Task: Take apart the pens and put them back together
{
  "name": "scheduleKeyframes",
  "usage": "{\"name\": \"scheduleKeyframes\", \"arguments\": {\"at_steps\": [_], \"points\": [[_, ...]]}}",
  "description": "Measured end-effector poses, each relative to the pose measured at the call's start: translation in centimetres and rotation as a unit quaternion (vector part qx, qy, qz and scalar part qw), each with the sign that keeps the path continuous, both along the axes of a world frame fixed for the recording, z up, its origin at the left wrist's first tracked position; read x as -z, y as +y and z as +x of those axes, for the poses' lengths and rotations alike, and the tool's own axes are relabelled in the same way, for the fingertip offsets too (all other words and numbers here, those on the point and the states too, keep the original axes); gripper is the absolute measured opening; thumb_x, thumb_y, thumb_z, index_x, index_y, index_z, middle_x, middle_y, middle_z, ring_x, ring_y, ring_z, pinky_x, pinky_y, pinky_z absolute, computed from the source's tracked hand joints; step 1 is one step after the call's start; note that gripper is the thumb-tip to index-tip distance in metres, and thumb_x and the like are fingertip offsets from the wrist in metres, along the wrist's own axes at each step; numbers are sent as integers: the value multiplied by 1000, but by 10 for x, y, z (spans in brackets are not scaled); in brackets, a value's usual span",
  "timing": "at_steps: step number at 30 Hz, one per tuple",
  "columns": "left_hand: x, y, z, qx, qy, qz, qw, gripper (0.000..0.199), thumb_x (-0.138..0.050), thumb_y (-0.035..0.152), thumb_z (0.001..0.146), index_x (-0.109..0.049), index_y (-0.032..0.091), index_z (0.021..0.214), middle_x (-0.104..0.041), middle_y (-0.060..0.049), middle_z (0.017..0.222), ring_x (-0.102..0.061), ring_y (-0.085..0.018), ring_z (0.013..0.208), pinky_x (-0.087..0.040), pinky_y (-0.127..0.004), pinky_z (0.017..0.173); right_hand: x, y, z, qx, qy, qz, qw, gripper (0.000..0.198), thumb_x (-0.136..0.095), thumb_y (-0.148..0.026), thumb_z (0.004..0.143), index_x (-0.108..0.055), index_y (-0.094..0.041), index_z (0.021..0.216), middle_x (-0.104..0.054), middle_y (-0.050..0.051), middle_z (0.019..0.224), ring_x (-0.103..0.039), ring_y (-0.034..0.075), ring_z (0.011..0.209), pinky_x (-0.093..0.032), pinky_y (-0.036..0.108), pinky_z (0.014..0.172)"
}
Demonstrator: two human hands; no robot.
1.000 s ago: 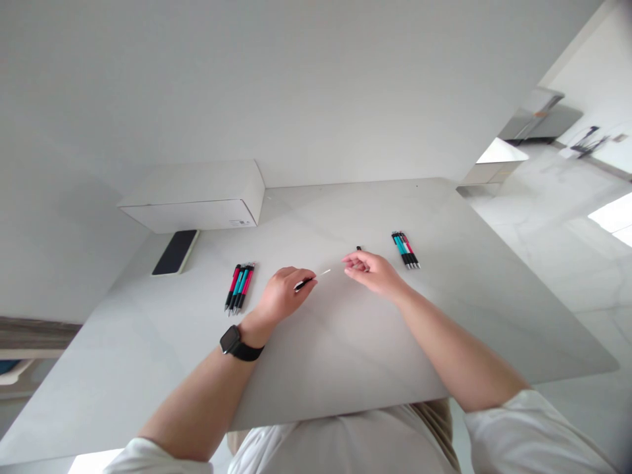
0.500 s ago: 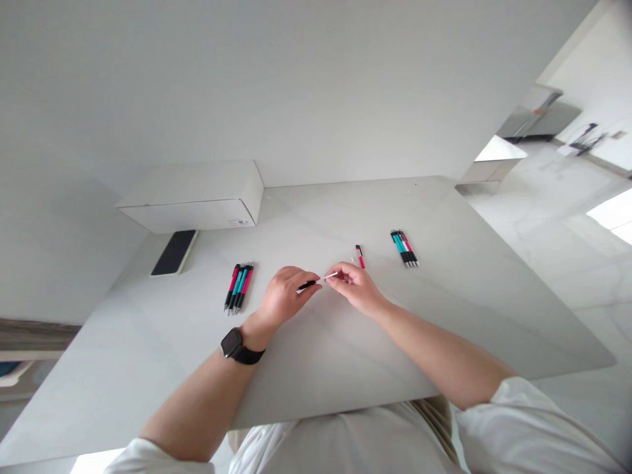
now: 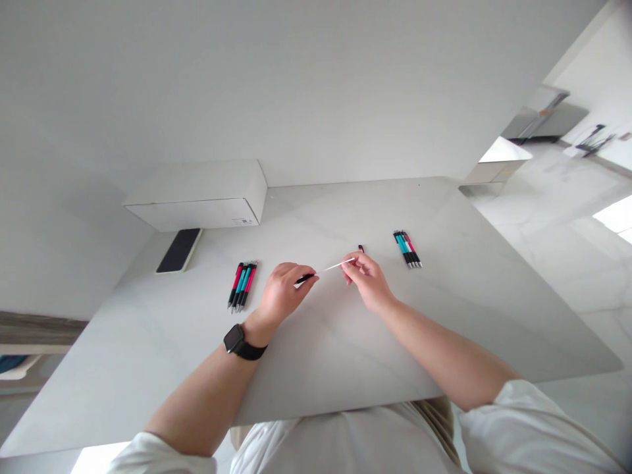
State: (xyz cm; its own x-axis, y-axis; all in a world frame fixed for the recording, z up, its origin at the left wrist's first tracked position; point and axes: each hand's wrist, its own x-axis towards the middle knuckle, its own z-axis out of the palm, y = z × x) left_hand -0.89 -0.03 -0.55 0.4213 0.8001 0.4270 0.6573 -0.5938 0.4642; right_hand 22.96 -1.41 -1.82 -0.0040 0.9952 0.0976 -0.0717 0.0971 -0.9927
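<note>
My left hand (image 3: 286, 289), with a black watch on its wrist, is closed on the black grip section of a pen (image 3: 305, 278). My right hand (image 3: 368, 280) pinches a thin white pen refill (image 3: 334, 266), which slants between the two hands. Its left end lies close to the tip of the black section; I cannot make out whether they touch. Just behind my right fingers, the dark end of a pen's upper barrel (image 3: 361, 248) shows on the table, the rest of it hidden by the hand.
Several red and teal pens (image 3: 242, 286) lie side by side at left. Another row of pens (image 3: 407, 249) is at right. A phone (image 3: 180, 250) lies in front of a white box (image 3: 197, 197) by the wall. The pale table (image 3: 469, 296) ends at my body.
My right hand has moved right, away from the left, and much more of the white refill shows between them. The hand now covers most of the red barrel behind it.
</note>
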Motion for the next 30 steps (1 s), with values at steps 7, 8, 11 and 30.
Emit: {"name": "scheduleKeyframes", "arguments": {"at_steps": [7, 8, 11, 30], "points": [[0, 0, 0, -2, -5, -2, 1000, 19, -60, 38, 102, -72, 23, 100, -75, -5, 92, -67, -22, 88, -50, -37, 89, 4, 6, 6, 15, 60, -22, 998, 32, -74, -54, 86, -67, -24, 95, -63, 1, 85, -59, 15, 73, -48, 26, 60], [1, 0, 0, -2, -9, 0, 1000, 18, -60, 37, 102, -72, 23, 100, -75, -5, 92, -67, -22, 88, -50, -37, 89, 3, 7, 7, 21, 70, -26, 997, 32, -75, -53, 85, -67, -24, 96, -64, 1, 86, -59, 15, 73, -48, 26, 60], [3, 1, -1, -2, -16, 2, 1000, 16, -61, 36, 102, -72, 24, 100, -76, -5, 93, -68, -21, 88, -50, -37, 88, 0, 10, 13, 34, 95, -23, 995, 31, -77, -51, 84, -68, -24, 95, -65, 2, 88, -59, 14, 74, -47, 25, 59], [9, 7, -4, -1, 3, -7, 1000, 12, -64, 34, 100, -72, 25, 100, -77, -3, 92, -69, -21, 86, -50, -35, 82, -41, 106, 38, -111, -510, -150, 840, 15, -65, -33, 84, -72, -20, 80, -71, 4, 74, -60, 17, 65, -39, 27, 60]]}}
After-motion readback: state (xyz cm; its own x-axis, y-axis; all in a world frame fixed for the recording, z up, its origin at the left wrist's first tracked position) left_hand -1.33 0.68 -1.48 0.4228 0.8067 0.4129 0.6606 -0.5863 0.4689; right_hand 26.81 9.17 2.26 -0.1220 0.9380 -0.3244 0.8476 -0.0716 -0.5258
